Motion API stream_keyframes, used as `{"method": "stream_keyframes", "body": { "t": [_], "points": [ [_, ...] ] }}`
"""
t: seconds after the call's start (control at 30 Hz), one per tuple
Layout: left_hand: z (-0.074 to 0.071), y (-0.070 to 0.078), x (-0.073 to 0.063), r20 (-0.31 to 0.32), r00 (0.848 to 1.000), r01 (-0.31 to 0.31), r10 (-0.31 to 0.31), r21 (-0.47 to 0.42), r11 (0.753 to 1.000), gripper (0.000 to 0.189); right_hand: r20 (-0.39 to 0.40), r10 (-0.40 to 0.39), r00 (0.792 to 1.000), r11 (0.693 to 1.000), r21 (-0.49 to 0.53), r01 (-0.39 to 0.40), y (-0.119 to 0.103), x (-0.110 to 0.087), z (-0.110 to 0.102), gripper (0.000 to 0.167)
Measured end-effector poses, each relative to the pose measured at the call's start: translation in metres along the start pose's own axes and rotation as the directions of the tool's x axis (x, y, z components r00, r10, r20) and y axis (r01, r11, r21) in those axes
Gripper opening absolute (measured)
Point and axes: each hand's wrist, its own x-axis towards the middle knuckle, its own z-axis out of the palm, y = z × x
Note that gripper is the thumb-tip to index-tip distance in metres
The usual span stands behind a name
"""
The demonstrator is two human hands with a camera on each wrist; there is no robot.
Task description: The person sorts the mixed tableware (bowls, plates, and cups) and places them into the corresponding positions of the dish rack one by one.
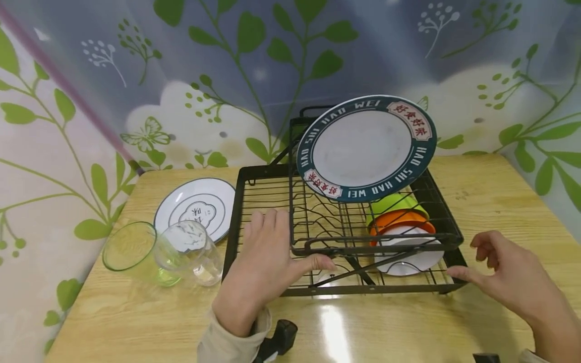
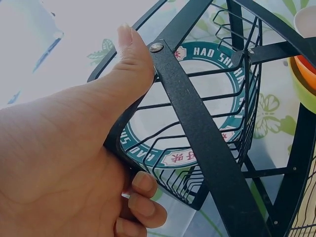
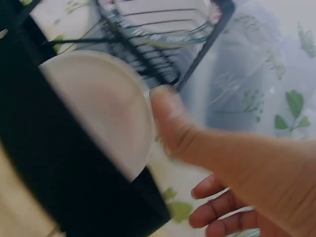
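Observation:
A black two-tier dish rack (image 1: 376, 248) stands on the table. My left hand (image 1: 263, 257) is at the left front corner of its upper tier. In the left wrist view the thumb (image 2: 131, 59) lies on the frame, with fingertips (image 2: 144, 183) curled below it. A large white plate (image 1: 363, 146) with a green lettered rim leans on the upper tier. Below sit a green bowl (image 1: 392, 203), an orange bowl (image 1: 399, 220) and a white bowl (image 1: 404, 263). My right hand (image 1: 513, 277), holding nothing, is beside the right front corner, fingers loosely bent.
Left of the rack, a white plate (image 1: 218, 194) with a flower-shaped centre lies on the wooden table (image 1: 150, 322). A green-tinted glass (image 1: 131, 252) and a clear glass (image 1: 206, 262) stand before it. Behind rises a leaf-patterned backdrop (image 1: 254, 75).

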Motion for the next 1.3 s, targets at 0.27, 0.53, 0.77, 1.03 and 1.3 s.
{"method": "stream_keyframes", "body": {
  "t": [0.27,0.53,0.77,1.03,1.3],
  "points": [
    [0.0,0.001,0.003,0.027,1.0,0.009,-0.009,-0.017,1.0,0.09,0.189,0.076,0.979,0.997,0.003,-0.078,0.015,-0.006,0.023,0.086],
    [0.0,0.003,0.005,0.0,0.999,-0.045,0.045,-0.003,0.999,0.082,0.068,0.044,0.997,0.999,-0.017,-0.043,0.019,-0.017,0.045,0.098],
    [0.001,0.002,0.007,0.018,0.999,-0.031,0.032,-0.047,0.998,0.1,-0.026,-0.015,1.0,1.0,0.014,0.016,0.021,-0.02,0.054,0.092],
    [0.012,-0.016,-0.009,0.023,1.0,-0.007,0.012,-0.207,0.978,0.061,-0.055,-0.087,0.995,0.993,0.074,0.091,0.02,-0.015,0.064,0.091],
    [0.044,-0.043,-0.06,-0.426,0.903,-0.057,-0.054,-0.243,0.968,0.043,-0.02,-0.054,0.998,0.998,0.027,0.055,0.019,-0.016,0.057,0.095]
  ]
}}
